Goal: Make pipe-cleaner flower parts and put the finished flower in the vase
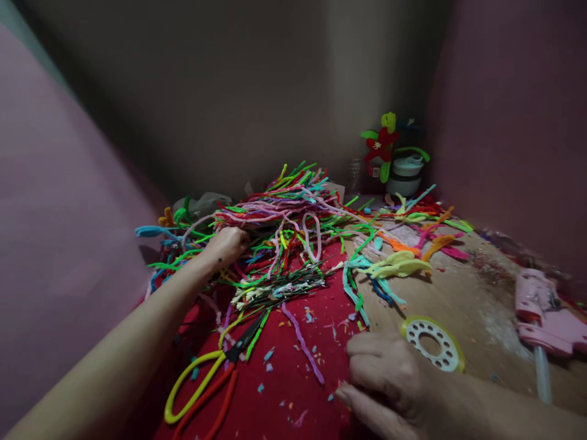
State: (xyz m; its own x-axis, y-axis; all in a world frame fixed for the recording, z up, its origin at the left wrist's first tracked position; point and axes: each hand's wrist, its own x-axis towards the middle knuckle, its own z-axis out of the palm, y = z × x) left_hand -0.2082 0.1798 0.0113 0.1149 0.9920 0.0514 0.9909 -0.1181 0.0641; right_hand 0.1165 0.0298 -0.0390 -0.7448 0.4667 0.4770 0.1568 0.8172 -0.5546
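Note:
My left hand (233,243) reaches into the near left side of a big pile of coloured pipe cleaners (288,201). Its fingers are curled and closed, with their tips hidden among the stems, so what they hold cannot be made out. Just right of it lies a bundle of thin dark flower stamens with pale tips (279,288). Low on the red cloth (275,397), my right hand (385,376) rests with bent fingers and the thumb apart, nothing visible in it. Scissors (229,357) with yellow and red handles lie between my hands, blades pointing toward the stamens.
A yellow tape roll (433,343) lies beside my right hand. At the far right is a pink glue gun (545,318). Pale yellow pipe-cleaner petals (398,266) lie on the brown board (463,293). A red pipe-cleaner flower (380,145) and a lidded container (406,174) stand at the back.

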